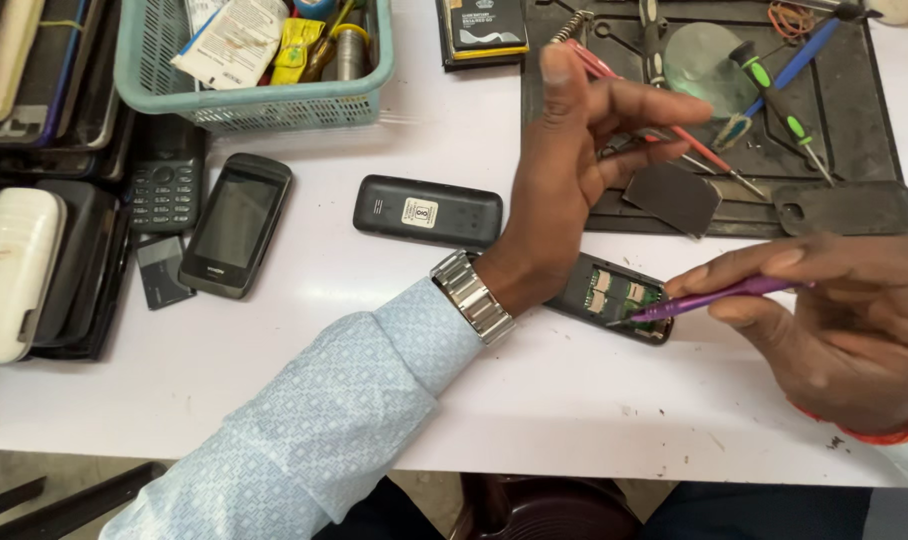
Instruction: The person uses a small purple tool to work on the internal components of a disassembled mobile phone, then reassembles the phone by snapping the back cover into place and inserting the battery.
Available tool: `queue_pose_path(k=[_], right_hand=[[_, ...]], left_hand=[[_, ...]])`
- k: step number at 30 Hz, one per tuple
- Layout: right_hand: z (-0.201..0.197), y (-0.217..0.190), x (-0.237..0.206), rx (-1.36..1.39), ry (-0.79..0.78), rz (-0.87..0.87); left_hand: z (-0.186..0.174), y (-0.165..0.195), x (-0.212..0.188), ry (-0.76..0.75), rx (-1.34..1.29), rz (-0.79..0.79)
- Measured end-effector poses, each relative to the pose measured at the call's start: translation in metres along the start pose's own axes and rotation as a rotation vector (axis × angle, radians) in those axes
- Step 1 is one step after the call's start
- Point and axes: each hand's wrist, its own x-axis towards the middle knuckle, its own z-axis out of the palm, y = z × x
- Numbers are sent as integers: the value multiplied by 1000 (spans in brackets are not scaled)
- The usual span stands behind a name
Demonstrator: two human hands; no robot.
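hands (pixel 574 170), purple tool (pixel 709 298), opened phone (pixel 614 296)

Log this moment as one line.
left hand: raised, empty | right hand: holds purple tool | tip at opened phone | white table

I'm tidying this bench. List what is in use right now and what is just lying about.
In use:
right hand holding the purple tool
opened phone under the tool tip
left hand, raised, empty

Lying about:
black phone
touchscreen phone
keypad phone
basket
screwdrivers on the black mat
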Motion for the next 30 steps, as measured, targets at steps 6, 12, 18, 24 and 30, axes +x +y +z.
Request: queue_pose_path(k=[6, 12, 18, 24, 30], right_hand=[[3, 2, -4, 14, -37, 51], [4, 8, -12, -49, 21, 5], [4, 2, -13, -119, -24, 50], [-9, -10, 3, -322, -324, -67], [-4, -15, 13, -392, -360, -134]], left_hand=[[6, -3, -1, 28, 34, -28], [9, -5, -1, 47, 67, -42], [11, -3, -5, 35, 100, -31], [12, 1, -6, 37, 54, -42], [12, 2, -8, 46, 61, -60]])
